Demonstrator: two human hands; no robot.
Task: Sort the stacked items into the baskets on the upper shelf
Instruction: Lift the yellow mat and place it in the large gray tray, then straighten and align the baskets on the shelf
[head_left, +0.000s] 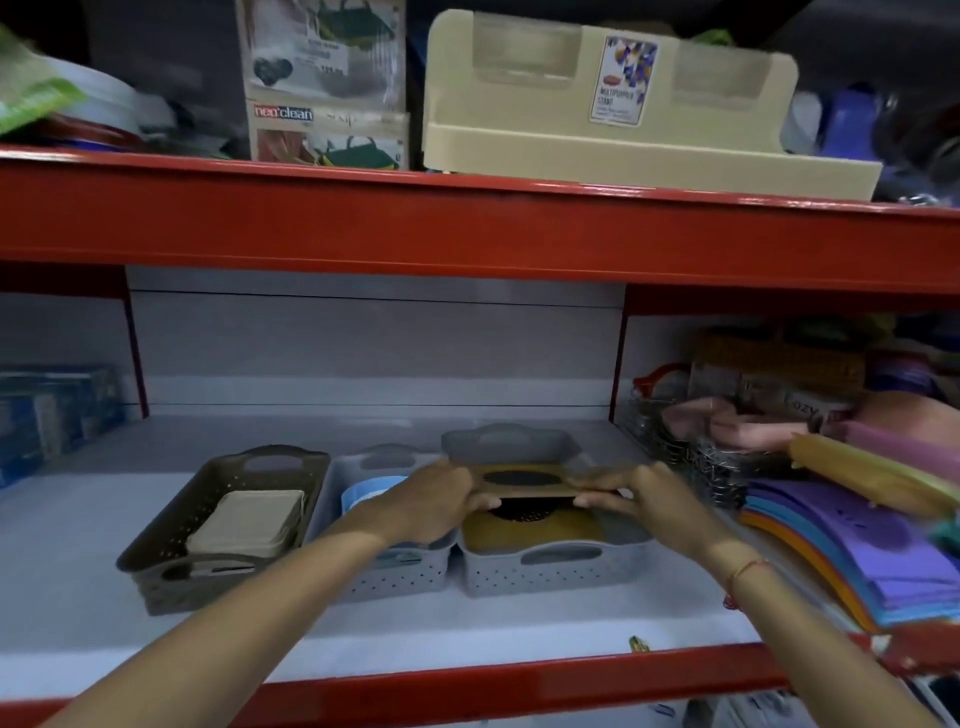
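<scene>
Three perforated baskets stand side by side on the white shelf. The brown basket (156, 551) on the left holds a stack of beige flat items (247, 519). The middle grey basket (400, 571) holds light blue items (363, 493). The right grey basket (550, 571) holds yellow-brown cards with a black mesh disc (535, 525). My left hand (436, 499) and my right hand (649, 499) grip the two ends of one such flat card (524, 480), held level just above the right basket.
A wire basket (691, 457) of cloth items and a fan of coloured foam sheets (852, 551) crowd the right side. Blue boxes (52, 415) sit far left. A red beam (467, 234) runs overhead, carrying a beige plastic stand (623, 130) and packaged goods (327, 83).
</scene>
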